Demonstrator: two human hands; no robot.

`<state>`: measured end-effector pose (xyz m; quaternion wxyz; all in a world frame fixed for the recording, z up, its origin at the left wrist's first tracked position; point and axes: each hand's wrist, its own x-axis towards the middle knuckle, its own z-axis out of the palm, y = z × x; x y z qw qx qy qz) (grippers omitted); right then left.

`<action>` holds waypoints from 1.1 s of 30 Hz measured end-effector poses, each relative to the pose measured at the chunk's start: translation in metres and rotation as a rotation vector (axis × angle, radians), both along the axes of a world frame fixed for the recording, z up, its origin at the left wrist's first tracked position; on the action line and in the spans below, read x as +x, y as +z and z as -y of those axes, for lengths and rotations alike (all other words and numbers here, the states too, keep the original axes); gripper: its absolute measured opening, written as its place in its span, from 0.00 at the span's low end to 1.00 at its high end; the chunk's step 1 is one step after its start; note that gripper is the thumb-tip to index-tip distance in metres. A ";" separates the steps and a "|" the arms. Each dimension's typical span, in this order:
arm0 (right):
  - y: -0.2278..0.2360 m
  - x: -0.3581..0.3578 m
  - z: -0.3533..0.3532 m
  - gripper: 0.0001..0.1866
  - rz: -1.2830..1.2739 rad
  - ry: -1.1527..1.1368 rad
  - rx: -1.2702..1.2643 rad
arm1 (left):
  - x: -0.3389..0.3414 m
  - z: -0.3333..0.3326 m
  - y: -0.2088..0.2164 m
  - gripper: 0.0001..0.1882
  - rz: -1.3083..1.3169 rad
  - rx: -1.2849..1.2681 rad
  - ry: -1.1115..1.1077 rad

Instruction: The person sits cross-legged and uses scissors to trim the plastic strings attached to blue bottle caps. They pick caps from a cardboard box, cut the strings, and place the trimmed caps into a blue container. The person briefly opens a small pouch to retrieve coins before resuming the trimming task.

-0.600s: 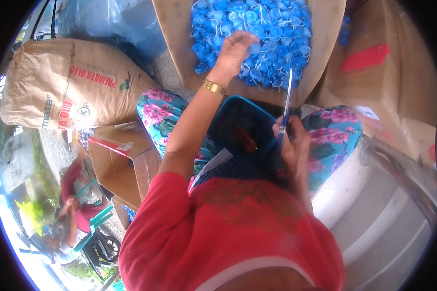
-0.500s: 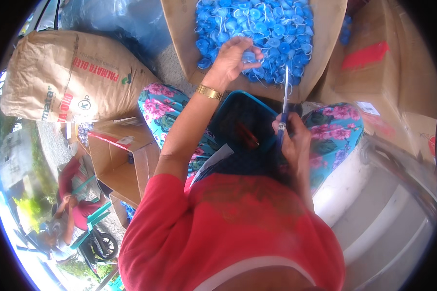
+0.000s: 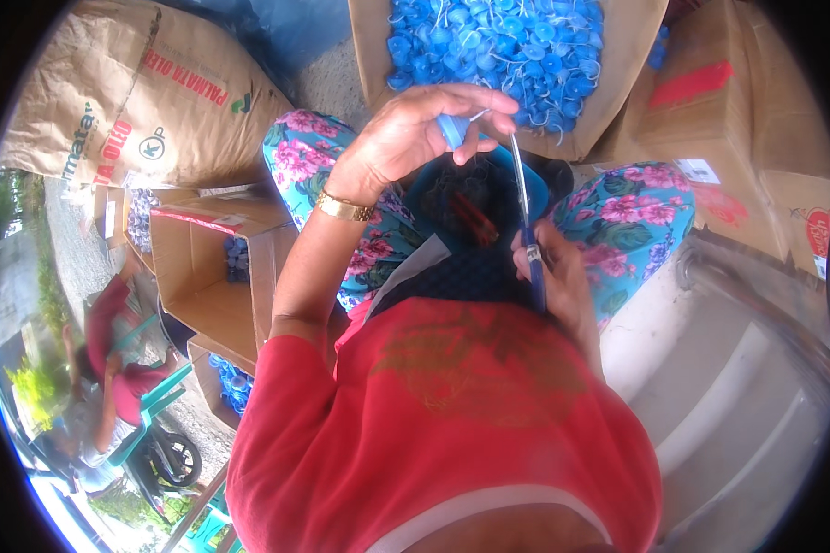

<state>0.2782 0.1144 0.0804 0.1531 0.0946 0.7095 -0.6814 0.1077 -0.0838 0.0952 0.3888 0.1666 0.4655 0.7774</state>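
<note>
My left hand (image 3: pixel 415 129), with a gold band at the wrist, pinches a small blue cup-shaped plastic piece (image 3: pixel 453 131). A thin white strand (image 3: pixel 480 115) sticks out from it near the fingertips. My right hand (image 3: pixel 563 267) is closed around a slim blue-handled blade (image 3: pixel 523 194), its point up close to the left fingers. Whether the blade is a knife or closed scissors I cannot tell. Beyond the hands, a cardboard box (image 3: pixel 650 55) holds a heap of blue pieces (image 3: pixel 498 55) with pale strands. Between my knees lies a dark, blue-rimmed bin (image 3: pixel 537 184), with something reddish inside.
A large brown paper sack (image 3: pixel 148 92) stands at the far left. Below it are opened cardboard boxes (image 3: pixel 203 304), some holding blue pieces (image 3: pixel 233 382). More cartons (image 3: pixel 710 120) stand at the right, above a pale ridged surface (image 3: pixel 710 387). Another person (image 3: pixel 115 369) sits at the left.
My left hand has come away from the heap, back toward me, and now shows a blue piece in its fingers. The blade has tilted left, its point nearer the left hand.
</note>
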 end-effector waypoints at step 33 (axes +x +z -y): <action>0.007 0.012 0.020 0.22 0.150 0.042 -0.097 | 0.080 0.012 -0.034 0.22 -0.169 -0.701 -0.078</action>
